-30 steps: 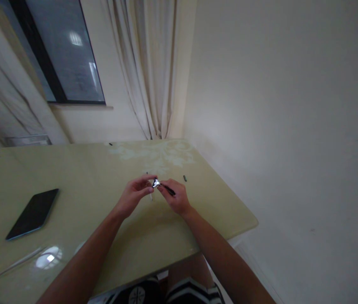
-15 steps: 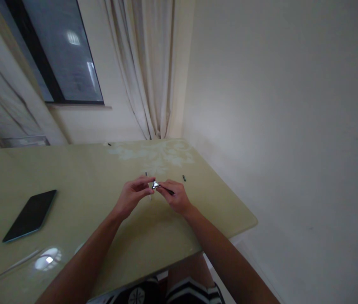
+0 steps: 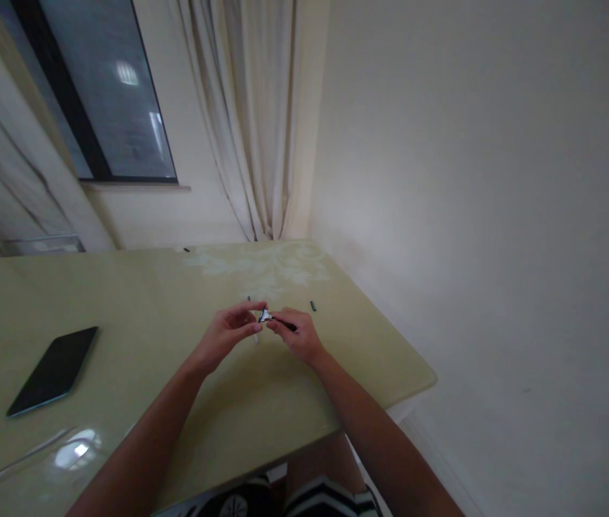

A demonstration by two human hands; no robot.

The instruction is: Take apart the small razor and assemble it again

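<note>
A razor (image 3: 266, 316) with a shiny silver head and a dark handle is held just above the table between my two hands. My right hand (image 3: 301, 336) is closed around the dark handle, its thumb and fingertips near the neck. Thumb and fingertips of my left hand (image 3: 223, 334) pinch the head at its two ends. Behind the left fingers lies a thin whitish stick with a dark tip (image 3: 249, 298), mostly covered by the hand. To the right of my hands, a small dark strip-like piece (image 3: 313, 306) rests on the table.
The pale yellow-green table (image 3: 380, 352) has a rounded corner at the right, close to the wall. A black tablet (image 3: 54, 372) lies at the left, with a white cable (image 3: 19, 457) nearer me. Another small dark piece (image 3: 187, 250) sits by the far edge, below the curtains (image 3: 261, 143).
The view has tilted slightly, so the table appears a little lower. Both hands keep the same hold on the razor, with hardly any movement.
</note>
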